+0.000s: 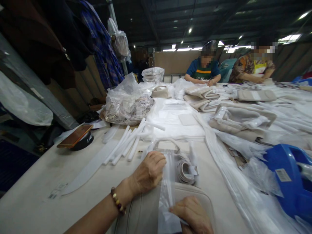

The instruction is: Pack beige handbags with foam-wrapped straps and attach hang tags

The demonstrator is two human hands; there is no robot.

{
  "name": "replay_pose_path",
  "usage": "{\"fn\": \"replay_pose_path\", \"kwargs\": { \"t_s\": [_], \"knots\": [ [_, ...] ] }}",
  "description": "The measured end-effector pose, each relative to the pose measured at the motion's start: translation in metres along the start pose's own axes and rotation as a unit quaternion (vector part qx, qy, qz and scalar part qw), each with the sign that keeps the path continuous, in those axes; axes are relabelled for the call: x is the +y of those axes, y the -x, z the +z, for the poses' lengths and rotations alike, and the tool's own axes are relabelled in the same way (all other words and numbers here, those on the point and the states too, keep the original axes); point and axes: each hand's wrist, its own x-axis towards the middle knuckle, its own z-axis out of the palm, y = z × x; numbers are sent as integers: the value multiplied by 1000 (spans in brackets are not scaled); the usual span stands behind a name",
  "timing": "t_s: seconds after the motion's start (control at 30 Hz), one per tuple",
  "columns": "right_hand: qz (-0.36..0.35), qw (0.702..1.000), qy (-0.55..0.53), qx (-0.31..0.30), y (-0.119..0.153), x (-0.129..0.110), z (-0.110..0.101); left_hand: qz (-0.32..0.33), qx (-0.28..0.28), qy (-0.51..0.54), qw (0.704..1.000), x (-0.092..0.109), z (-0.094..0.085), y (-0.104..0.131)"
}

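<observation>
A beige handbag (146, 208) lies on the table in front of me, its curved handle (168, 141) toward the far side. Across its middle runs a translucent plastic sleeve (168, 182). My left hand (149, 172), with a beaded bracelet at the wrist, is closed on the sleeve's upper end. Lower down, my right hand (193, 213) pinches the sleeve's near end between thumb and fingers. Just right of the sleeve sits a coiled beige strap (185, 171) with a small white wrap on it. My hands cover part of the bag.
White foam rods (126, 146) lie left of the bag, and a phone (74, 136) rests on a black roll (84, 141). Stacked white plastic bags (170, 120) lie ahead. A blue tape dispenser (285, 178) stands at right. Two people (203, 70) work across the table.
</observation>
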Motion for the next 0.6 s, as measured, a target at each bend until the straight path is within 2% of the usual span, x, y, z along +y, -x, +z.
{"fn": "replay_pose_path", "kwargs": {
  "t_s": [0.1, 0.27, 0.33, 0.43, 0.6],
  "knots": [
    [4, 1000, -12, 11, -2, -3, -3, 80, 53, -1, 995, 11, -10, 12],
    [-14, 1000, -16, 11, -6, -6, -5, 162, 44, -48, 985, 29, -4, 28],
    [-9, 1000, -2, 0, -7, -7, -5, 176, 52, -75, 980, 37, 3, 32],
    [9, 999, 27, -27, -1, -9, 0, 179, 96, -96, 974, 45, 10, 36],
    [85, 994, 42, -51, 32, -18, 16, 186, 155, -94, 966, 44, 13, 42]
  ]
}}
